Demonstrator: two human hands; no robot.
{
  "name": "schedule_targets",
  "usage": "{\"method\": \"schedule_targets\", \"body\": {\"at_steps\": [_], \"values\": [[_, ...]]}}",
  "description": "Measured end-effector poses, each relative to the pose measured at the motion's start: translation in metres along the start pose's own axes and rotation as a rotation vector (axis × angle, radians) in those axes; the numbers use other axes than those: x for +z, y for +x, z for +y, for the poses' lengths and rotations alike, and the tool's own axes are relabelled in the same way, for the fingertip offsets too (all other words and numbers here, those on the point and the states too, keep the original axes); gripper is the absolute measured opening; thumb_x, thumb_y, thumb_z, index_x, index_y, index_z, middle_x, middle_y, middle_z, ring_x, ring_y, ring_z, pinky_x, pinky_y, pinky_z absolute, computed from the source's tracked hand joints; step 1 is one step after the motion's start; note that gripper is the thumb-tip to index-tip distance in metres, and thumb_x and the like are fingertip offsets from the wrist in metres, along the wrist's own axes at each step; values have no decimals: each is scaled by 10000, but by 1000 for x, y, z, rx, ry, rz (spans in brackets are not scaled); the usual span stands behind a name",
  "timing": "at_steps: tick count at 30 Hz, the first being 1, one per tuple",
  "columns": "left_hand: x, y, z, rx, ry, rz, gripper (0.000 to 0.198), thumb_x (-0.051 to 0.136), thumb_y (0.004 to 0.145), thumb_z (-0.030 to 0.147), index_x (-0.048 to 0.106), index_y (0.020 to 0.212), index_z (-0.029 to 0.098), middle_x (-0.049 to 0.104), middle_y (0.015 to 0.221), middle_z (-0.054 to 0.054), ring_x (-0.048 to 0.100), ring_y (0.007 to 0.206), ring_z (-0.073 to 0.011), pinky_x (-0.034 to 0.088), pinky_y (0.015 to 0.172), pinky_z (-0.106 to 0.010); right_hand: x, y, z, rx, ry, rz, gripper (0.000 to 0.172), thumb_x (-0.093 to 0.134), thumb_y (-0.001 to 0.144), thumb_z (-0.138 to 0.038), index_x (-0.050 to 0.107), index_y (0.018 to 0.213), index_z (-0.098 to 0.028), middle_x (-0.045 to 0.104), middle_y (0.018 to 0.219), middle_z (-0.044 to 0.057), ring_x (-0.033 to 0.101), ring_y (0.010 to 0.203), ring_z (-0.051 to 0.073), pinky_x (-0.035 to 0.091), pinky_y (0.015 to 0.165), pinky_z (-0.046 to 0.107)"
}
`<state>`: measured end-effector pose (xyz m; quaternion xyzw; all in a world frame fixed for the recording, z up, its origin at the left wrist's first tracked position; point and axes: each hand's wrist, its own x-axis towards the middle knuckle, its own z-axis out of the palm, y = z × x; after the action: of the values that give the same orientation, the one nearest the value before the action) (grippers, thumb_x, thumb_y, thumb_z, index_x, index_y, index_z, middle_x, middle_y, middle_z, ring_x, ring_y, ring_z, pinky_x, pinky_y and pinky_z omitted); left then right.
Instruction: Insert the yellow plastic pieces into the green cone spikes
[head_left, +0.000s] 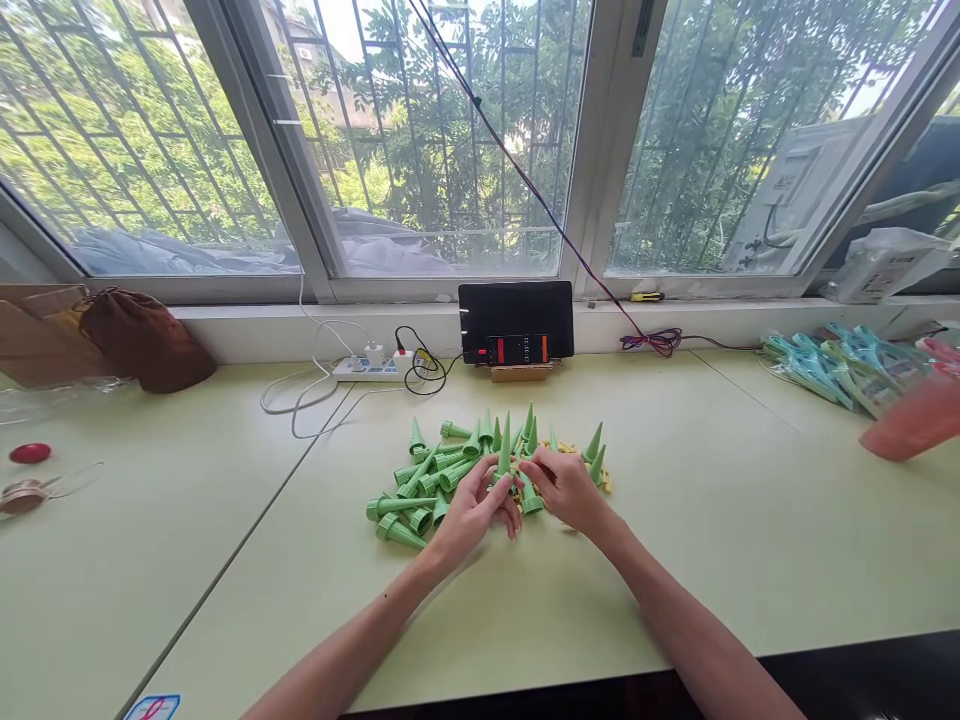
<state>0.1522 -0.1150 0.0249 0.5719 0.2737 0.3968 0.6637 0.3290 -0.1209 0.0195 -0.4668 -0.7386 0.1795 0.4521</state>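
My left hand (pixel 472 505) is closed around the base of a green plastic spike (pixel 505 445), a ribbed-collar cone like a plant watering spike, held point up. Close beside it, my right hand (pixel 568 488) has thumb and forefinger pinched together near the spike's base. Whatever is in that pinch is too small to make out. Many more green spikes (pixel 397 528) lie in a heap to the left of and behind my hands, and a few stand point up at the right. Small yellow pieces (pixel 607 478) are scattered behind and around my right hand.
Behind the heap, a phone (pixel 521 349) leans against a black tablet-like panel (pixel 555 305). A power strip (pixel 367 370) with cables sits left of it. Bagged blue-green items (pixel 832 365) and a red-pink object (pixel 911 420) lie right; a brown pouch (pixel 154 340) stands far left.
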Motion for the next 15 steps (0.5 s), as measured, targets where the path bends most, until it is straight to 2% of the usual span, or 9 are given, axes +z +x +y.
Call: {"method": "schedule_targets", "body": {"at_steps": [4,10,15], "values": [[1,0,1,0,3,0,413,621,863,455,440,1131,198,613,879,-27,636,523,-134,534,465,-273,-1,0,0,-12,-28,-5,423,422,992,-398,358,622,-203,360,544,-52,300,492,96,271,502,229],[5,-1,3,5,32,-5,342,639,848,462,447,919,189,565,782,19,614,507,-114,493,438,-233,0,0,1,-16,-38,-7,440,407,997,-390,364,602,-200,371,532,-46,312,492,99,269,505,231],[7,-2,5,11,44,-9,326,614,866,463,445,922,190,553,777,24,598,513,-106,474,440,-221,1,0,-2,-15,-10,9,378,430,991,-371,499,665,-192,467,572,-31,388,513,103,318,527,227]]}}
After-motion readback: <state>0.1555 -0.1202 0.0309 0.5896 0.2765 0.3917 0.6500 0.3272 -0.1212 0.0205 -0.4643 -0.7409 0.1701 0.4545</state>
